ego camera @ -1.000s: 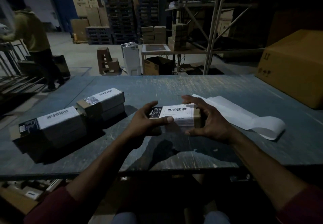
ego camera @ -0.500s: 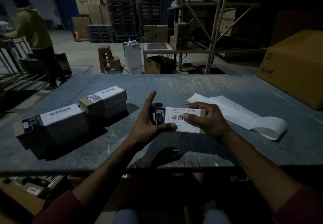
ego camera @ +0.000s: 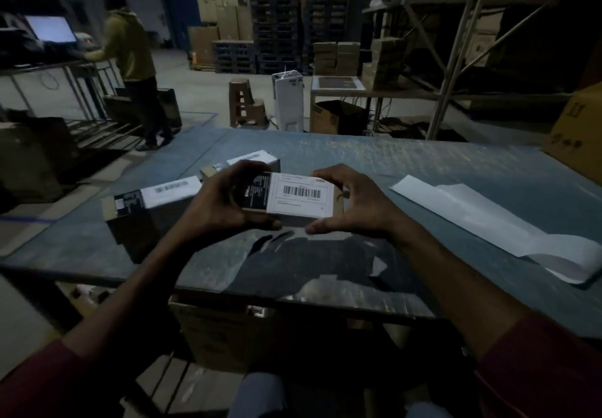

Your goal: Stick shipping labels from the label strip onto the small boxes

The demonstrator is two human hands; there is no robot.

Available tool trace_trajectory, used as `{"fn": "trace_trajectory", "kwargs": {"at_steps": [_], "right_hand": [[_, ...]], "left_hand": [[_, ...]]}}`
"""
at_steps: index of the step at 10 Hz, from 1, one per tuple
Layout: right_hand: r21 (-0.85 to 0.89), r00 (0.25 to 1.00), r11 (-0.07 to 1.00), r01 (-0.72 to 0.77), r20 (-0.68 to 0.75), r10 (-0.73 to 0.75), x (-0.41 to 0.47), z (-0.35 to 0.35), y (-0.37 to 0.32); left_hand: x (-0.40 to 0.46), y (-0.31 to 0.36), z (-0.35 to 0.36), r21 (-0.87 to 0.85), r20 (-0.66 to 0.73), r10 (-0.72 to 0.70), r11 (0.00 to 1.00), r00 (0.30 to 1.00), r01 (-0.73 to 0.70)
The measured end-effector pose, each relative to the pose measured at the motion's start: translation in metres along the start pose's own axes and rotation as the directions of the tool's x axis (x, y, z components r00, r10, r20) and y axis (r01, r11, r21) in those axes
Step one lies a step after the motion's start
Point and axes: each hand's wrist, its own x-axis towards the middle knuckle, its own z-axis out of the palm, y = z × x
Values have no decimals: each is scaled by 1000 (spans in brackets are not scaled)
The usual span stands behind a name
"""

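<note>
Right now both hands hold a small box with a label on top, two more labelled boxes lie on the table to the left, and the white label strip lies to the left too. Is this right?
Not quite. The head view shows the label strip on the table to the right of the hands, not the left. The rest holds: the left hand and right hand grip the small box, and the two labelled boxes lie on the left.

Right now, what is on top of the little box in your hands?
A white label with a barcode covers most of the box top. The box surface beneath the label is hidden.
</note>
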Motion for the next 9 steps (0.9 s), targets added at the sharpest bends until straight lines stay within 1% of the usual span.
{"fn": "trace_trajectory", "kwargs": {"at_steps": [1, 2, 3, 4, 5, 6, 7, 8, 9], "right_hand": [[-101, 994, 990, 99, -24, -102, 36, 11, -18], [-58, 988, 986, 154, 5, -154, 80, 26, -39], [-50, 979, 980, 195, 78, -190, 127, 51, -59], [-18, 971, 980, 196, 143, -192, 160, 84, -69], [15, 966, 982, 191, 173, -190, 174, 111, -70], [48, 967, 981, 190, 166, -196, 180, 125, -74], [29, 963, 983, 184, 193, -186, 187, 130, -79], [-31, 973, 988, 151, 182, -143, 190, 131, -80], [-28, 983, 992, 127, 140, -122, 183, 133, -77]], "left_hand": [[2, -1, -38, 94, -46, 15, 995, 999, -11], [1, -14, -81, 169, -142, -19, 985, 990, 43], [-6, -34, -116, 156, -245, -111, 976, 963, 152], [-16, -61, -139, 82, -267, -253, 956, 930, 283], [-26, -76, -155, 38, -281, -311, 942, 908, 334], [-32, -82, -169, 42, -293, -336, 931, 895, 363], [-34, -83, -171, 102, -294, -316, 928, 902, 358], [-32, -86, -174, 100, -333, -344, 913, 878, 395], [-32, -93, -170, 186, -366, -307, 901, 878, 392]]}}
